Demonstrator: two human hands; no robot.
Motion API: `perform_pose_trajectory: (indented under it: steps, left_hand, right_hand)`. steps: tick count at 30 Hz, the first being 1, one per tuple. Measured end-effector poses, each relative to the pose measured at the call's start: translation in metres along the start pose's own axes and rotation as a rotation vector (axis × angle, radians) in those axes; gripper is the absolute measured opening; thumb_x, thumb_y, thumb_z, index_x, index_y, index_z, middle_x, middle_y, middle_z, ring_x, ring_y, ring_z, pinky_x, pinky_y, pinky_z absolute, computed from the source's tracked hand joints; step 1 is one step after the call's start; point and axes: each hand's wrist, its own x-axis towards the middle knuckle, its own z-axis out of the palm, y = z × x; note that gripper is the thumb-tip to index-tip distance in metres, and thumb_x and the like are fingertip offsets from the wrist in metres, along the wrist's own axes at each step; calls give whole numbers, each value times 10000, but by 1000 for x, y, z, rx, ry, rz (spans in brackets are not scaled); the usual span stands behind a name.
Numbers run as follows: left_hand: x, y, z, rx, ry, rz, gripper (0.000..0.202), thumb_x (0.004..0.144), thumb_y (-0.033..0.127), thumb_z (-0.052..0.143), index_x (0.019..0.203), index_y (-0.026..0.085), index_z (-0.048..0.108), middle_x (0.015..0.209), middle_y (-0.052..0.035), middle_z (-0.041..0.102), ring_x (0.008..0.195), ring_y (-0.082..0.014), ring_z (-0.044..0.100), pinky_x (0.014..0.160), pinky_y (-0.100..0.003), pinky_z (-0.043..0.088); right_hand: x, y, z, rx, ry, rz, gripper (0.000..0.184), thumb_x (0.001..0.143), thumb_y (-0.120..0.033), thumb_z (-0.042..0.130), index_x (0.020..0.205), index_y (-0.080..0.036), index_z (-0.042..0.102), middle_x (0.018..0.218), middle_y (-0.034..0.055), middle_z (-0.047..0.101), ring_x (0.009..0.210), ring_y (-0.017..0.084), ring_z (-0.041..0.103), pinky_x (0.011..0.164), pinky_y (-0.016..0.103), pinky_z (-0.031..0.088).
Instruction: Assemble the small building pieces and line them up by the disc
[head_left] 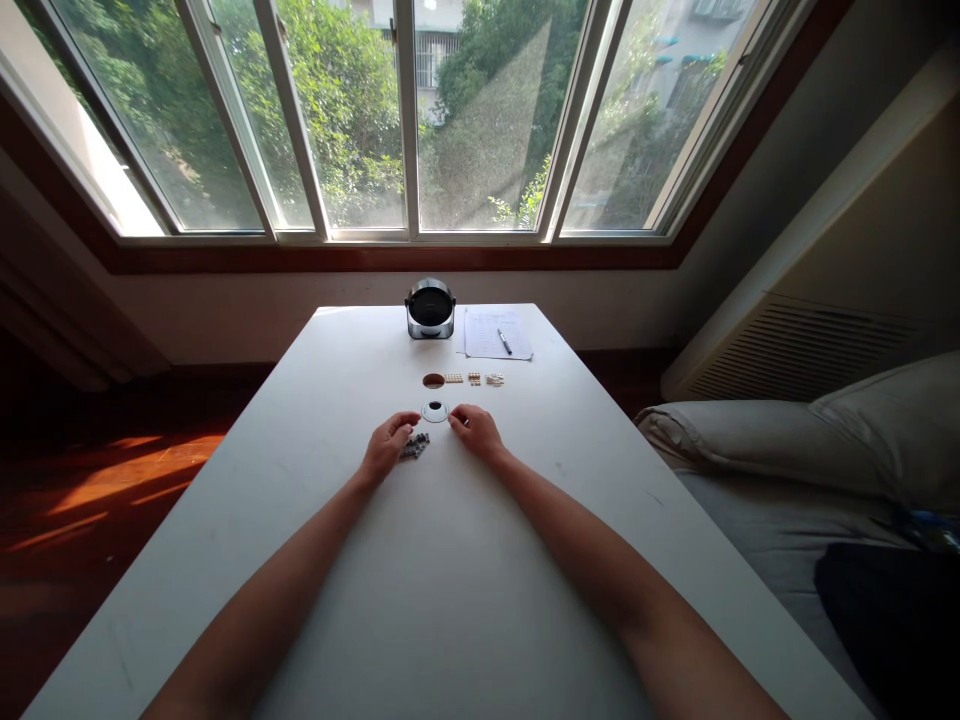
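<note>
Both my hands rest on the white table (315, 560), either side of a small round white disc with a dark centre (435, 411). My left hand (388, 445) lies with curled fingers, its fingertips near the disc's left edge and beside a little pile of small dark grey pieces (415, 446). My right hand (475, 430) is also curled, its fingertips touching or almost touching the disc's right edge. Whether either hand pinches anything is too small to tell.
Beyond the disc lie a small brown round piece (433, 380) and three small clusters of tan pieces (474, 378). At the table's far edge stand a round black-and-silver device (430, 308) and a sheet of paper (487, 322) with a pen (505, 342). A bed (787, 480) is at the right.
</note>
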Motion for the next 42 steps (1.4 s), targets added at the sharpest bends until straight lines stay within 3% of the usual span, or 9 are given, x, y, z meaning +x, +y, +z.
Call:
perform_pose_trajectory:
  steps: [4, 8, 12, 17, 24, 33, 42]
  left_hand:
    - [4, -10, -4, -79, 64, -47, 301, 922, 320, 418, 1092, 194, 632, 1140, -95, 681, 1076, -199, 674, 915, -382, 562]
    - [2, -10, -7, 176, 136, 19, 254, 891, 290, 467, 1020, 210, 671, 1034, -68, 704, 958, -192, 674, 862, -380, 556]
    - [1, -4, -11, 413, 128, 87, 226, 882, 262, 488, 974, 224, 690, 975, -51, 693, 867, -186, 638, 808, -357, 528]
    - [-3, 6, -22, 496, -54, 125, 155, 848, 252, 547, 896, 238, 693, 912, -28, 648, 777, -164, 590, 752, -316, 507]
    - [-11, 18, -36, 528, -244, 258, 119, 781, 245, 655, 892, 259, 696, 1040, -47, 619, 1036, -215, 561, 938, -355, 473]
    - [-10, 14, -32, 524, -203, 285, 74, 842, 268, 624, 869, 246, 689, 985, -47, 648, 1000, -218, 568, 925, -372, 469]
    - [-10, 7, -20, 379, 1, 171, 143, 927, 325, 538, 984, 233, 631, 917, -14, 681, 788, -162, 606, 748, -319, 479]
  right_hand:
    - [-6, -7, -3, -15, -106, -183, 113, 886, -210, 614, 955, -239, 698, 929, 43, 680, 917, 199, 576, 825, 322, 458]
    - [-11, -15, -3, -42, -263, -388, 329, 869, -216, 663, 1189, -291, 670, 1191, 64, 657, 1125, 237, 553, 959, 391, 435]
    - [-15, -22, -3, -69, -341, -467, 397, 867, -212, 667, 1245, -329, 643, 1308, 54, 611, 1217, 254, 523, 1006, 423, 401]
    - [-14, -25, -7, 12, -333, -469, 188, 904, -190, 606, 1029, -285, 709, 1128, 37, 687, 1079, 213, 588, 960, 368, 430]
    - [-14, -27, -8, 62, -321, -393, 123, 896, -186, 612, 925, -251, 712, 906, 35, 687, 925, 195, 597, 840, 312, 465]
    - [-14, -25, -5, 62, -290, -380, 124, 879, -158, 628, 920, -235, 717, 904, 40, 677, 910, 187, 587, 821, 295, 454]
    - [-15, -29, -1, 192, -199, -260, 106, 911, -238, 618, 920, -215, 721, 849, 28, 666, 749, 142, 574, 713, 254, 452]
